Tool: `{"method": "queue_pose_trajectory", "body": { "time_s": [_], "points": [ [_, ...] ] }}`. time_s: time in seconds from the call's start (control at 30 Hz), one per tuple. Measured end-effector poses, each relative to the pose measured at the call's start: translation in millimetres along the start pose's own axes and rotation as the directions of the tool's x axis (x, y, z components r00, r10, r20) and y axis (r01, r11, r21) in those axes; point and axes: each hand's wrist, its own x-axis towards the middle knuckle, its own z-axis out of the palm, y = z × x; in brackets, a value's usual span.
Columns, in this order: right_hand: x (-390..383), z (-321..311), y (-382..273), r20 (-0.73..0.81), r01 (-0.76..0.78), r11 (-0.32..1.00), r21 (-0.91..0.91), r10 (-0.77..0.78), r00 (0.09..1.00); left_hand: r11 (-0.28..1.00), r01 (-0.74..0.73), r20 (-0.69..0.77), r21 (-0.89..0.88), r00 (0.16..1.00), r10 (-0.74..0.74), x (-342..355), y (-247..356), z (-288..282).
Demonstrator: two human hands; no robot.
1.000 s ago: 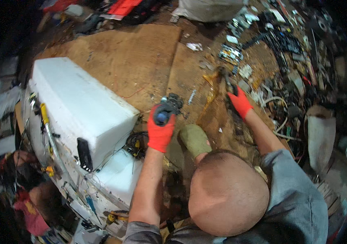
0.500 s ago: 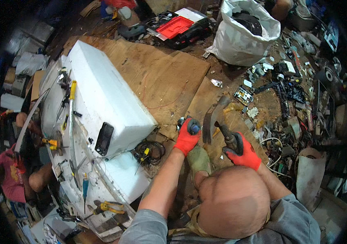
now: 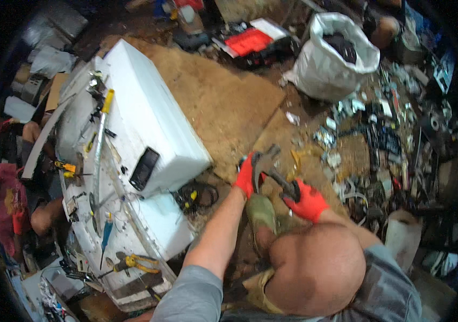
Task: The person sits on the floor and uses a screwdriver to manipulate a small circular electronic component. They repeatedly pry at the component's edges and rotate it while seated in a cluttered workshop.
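My right hand [image 3: 309, 202], in a red glove, is wrapped round the dark handle of a hammer [image 3: 277, 178]. The curved metal head of that hammer is right over my left hand [image 3: 246, 175], also red-gloved and closed, just above my green shoe [image 3: 261, 214]. What my left hand grips is mostly hidden behind the hammer head; it cannot be named from here. Brown board lies beneath both hands. My bare bent knee [image 3: 317, 268] fills the lower middle of the view.
On the left, a white foam block [image 3: 156, 118] bears a black phone [image 3: 144, 168]. Beside it lie yellow-handled pliers [image 3: 132, 262] and a blue screwdriver [image 3: 107, 236]. A white sack [image 3: 320, 75] stands at the far right, near scattered electronic scrap [image 3: 382, 139]. Another person's red shirt [image 3: 4, 204] shows at far left.
The hammer has come down and left from beside my left hand to over it, with my right hand moving along. The whole view has shifted slightly and is blurred.
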Motion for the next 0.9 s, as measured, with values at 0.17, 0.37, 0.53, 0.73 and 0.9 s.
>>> {"method": "queue_pose_trajectory", "body": {
  "time_s": [0.17, 0.37, 0.53, 0.73, 0.9],
  "points": [
    [-3.2, -49.6, -26.6, -0.260, 0.223, 0.930, 0.292, -0.147, 0.954, 0.622, -0.209, 0.070, 0.754, 0.968, 0.240, -9.0, 30.1, 2.8],
    [20.6, -5.6, 8.9, 0.076, -0.014, 0.999, 0.042, 0.010, 0.997, 0.940, -0.187, 0.155, 0.287, 0.977, 0.147, 4.2, 30.4, 15.0],
    [2.6, -66.1, -49.2, -0.190, 0.144, 0.895, 0.423, -0.068, 0.979, 0.564, -0.260, 0.109, 0.784, 0.952, 0.287, -20.0, 34.5, 7.9],
    [24.4, -26.4, -20.8, -0.040, 0.128, 0.984, 0.120, -0.124, 0.991, 0.946, -0.158, -0.073, 0.282, 0.980, 0.185, 4.1, 16.5, -12.0],
    [13.6, -67.2, -20.1, -0.151, -0.041, 0.964, 0.263, 0.083, 0.985, 0.668, -0.143, 0.044, 0.730, 0.986, 0.163, -4.9, 34.6, 13.9]
  ]
}}
